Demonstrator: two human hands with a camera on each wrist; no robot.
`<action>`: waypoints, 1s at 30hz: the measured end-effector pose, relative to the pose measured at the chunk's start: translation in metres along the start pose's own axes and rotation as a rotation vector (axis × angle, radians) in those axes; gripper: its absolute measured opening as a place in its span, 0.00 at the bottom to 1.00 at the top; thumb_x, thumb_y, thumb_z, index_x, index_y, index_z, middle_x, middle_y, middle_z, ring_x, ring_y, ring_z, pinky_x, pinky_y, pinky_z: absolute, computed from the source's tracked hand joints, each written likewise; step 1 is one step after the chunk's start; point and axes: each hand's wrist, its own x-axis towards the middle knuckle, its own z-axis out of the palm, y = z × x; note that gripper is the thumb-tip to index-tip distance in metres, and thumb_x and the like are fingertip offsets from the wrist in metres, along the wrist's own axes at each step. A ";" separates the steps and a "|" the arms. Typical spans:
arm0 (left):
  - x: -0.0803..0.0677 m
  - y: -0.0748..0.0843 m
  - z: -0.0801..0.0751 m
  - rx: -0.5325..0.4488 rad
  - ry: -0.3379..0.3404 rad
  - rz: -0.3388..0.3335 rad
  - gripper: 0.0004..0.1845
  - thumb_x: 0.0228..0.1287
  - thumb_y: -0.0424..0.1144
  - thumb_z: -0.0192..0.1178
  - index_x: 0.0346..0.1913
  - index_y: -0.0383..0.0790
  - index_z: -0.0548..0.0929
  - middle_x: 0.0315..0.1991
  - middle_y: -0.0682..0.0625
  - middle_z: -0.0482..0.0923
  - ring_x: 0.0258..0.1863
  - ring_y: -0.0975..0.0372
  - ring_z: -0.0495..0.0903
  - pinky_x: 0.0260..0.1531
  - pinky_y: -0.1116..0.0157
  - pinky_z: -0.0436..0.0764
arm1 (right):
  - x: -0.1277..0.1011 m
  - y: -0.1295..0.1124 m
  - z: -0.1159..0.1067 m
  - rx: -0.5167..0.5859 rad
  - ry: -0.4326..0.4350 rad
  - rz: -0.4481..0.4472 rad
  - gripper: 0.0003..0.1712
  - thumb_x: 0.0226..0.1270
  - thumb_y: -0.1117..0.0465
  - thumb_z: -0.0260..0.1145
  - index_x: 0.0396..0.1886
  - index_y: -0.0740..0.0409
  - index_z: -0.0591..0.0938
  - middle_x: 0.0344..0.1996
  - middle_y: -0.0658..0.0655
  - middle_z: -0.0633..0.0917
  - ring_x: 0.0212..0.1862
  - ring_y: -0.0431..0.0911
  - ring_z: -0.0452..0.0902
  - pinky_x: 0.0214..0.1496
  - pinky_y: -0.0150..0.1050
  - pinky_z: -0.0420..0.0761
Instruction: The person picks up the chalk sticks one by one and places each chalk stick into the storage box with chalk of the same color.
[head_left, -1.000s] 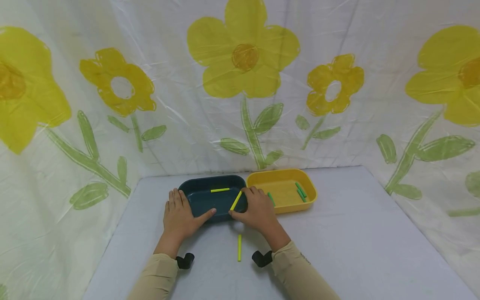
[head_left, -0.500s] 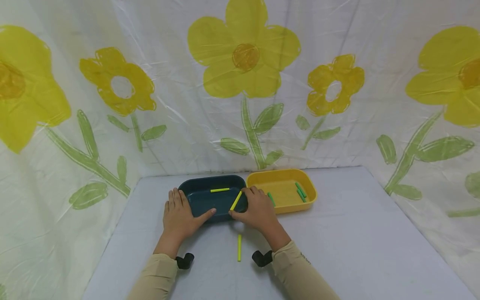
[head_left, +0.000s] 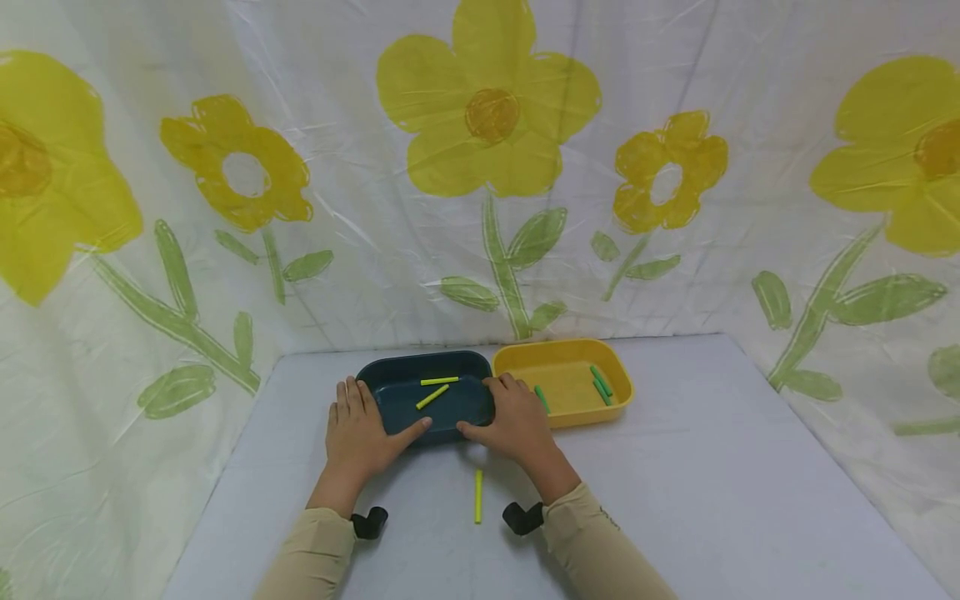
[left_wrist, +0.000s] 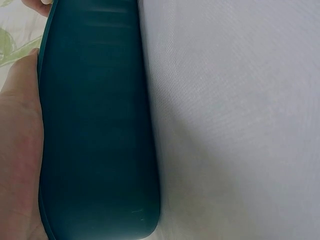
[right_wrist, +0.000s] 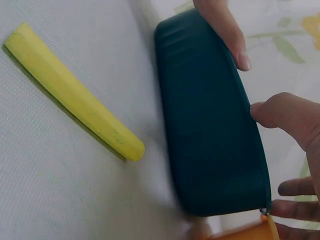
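Two yellow chalk sticks (head_left: 432, 396) lie inside the dark teal tray (head_left: 401, 367). My right hand (head_left: 517, 421) is spread over the tray's right end, with nothing pinched in its fingers. Its thumb touches the near rim in the right wrist view. My left hand (head_left: 360, 433) rests at the left end, fingers straight along the side and thumb stretched over the near rim. On the white cloth between my forearms lies another yellow chalk stick (head_left: 478, 497), seen large in the right wrist view too.
A yellow tray (head_left: 562, 419) adjoins the teal one on its right and holds several green chalk sticks (head_left: 602, 387), partly behind my right hand. White cloth (head_left: 720, 483) covers the table. Behind it hangs a curtain (head_left: 360, 283) with printed yellow flowers.
The right hand has let go of a yellow chalk stick, which now lies on the teal tray's floor, left of the hand. Both hands have otherwise kept their places.
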 end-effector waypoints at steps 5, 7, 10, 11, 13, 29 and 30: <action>0.000 0.001 0.000 0.000 0.000 -0.001 0.81 0.54 0.91 0.46 0.82 0.19 0.37 0.84 0.25 0.27 0.85 0.34 0.28 0.82 0.34 0.40 | 0.000 0.001 0.000 -0.004 0.008 -0.004 0.50 0.56 0.24 0.74 0.68 0.53 0.81 0.60 0.57 0.83 0.57 0.54 0.81 0.60 0.53 0.85; 0.000 0.001 0.000 0.003 -0.001 0.000 0.80 0.55 0.91 0.46 0.82 0.19 0.37 0.84 0.24 0.27 0.85 0.33 0.29 0.82 0.34 0.41 | -0.001 0.001 -0.001 -0.004 0.009 -0.006 0.50 0.57 0.25 0.74 0.68 0.53 0.81 0.60 0.57 0.83 0.57 0.54 0.81 0.60 0.53 0.85; 0.000 0.002 0.000 0.007 0.000 0.002 0.80 0.55 0.91 0.46 0.82 0.19 0.38 0.84 0.24 0.27 0.85 0.33 0.29 0.82 0.34 0.42 | -0.002 0.000 -0.002 -0.003 0.009 -0.008 0.49 0.58 0.25 0.73 0.68 0.54 0.81 0.59 0.57 0.83 0.57 0.54 0.81 0.60 0.53 0.85; 0.000 0.002 0.000 0.011 0.001 0.003 0.80 0.55 0.91 0.46 0.82 0.19 0.38 0.84 0.24 0.28 0.85 0.33 0.30 0.82 0.34 0.42 | -0.003 0.000 -0.002 -0.001 0.009 -0.010 0.49 0.58 0.26 0.73 0.68 0.54 0.81 0.59 0.57 0.83 0.57 0.55 0.81 0.60 0.53 0.85; -0.001 0.002 0.000 0.013 0.000 0.003 0.80 0.55 0.91 0.46 0.82 0.18 0.39 0.84 0.24 0.28 0.85 0.33 0.30 0.82 0.34 0.42 | -0.004 0.000 -0.003 0.003 0.010 -0.014 0.48 0.59 0.26 0.74 0.68 0.54 0.81 0.59 0.58 0.83 0.57 0.55 0.81 0.60 0.53 0.85; 0.000 0.001 0.002 0.009 0.006 -0.005 0.80 0.55 0.90 0.46 0.82 0.19 0.38 0.84 0.24 0.28 0.85 0.33 0.32 0.82 0.34 0.41 | -0.016 0.000 -0.014 0.043 0.063 -0.110 0.42 0.62 0.30 0.74 0.64 0.55 0.84 0.50 0.54 0.84 0.46 0.48 0.79 0.48 0.45 0.84; 0.000 0.001 0.001 0.008 0.005 -0.005 0.80 0.55 0.91 0.46 0.82 0.19 0.38 0.84 0.24 0.28 0.85 0.33 0.32 0.82 0.34 0.41 | -0.018 0.000 -0.016 0.047 0.070 -0.118 0.41 0.62 0.30 0.74 0.63 0.55 0.84 0.49 0.54 0.84 0.45 0.47 0.78 0.47 0.44 0.83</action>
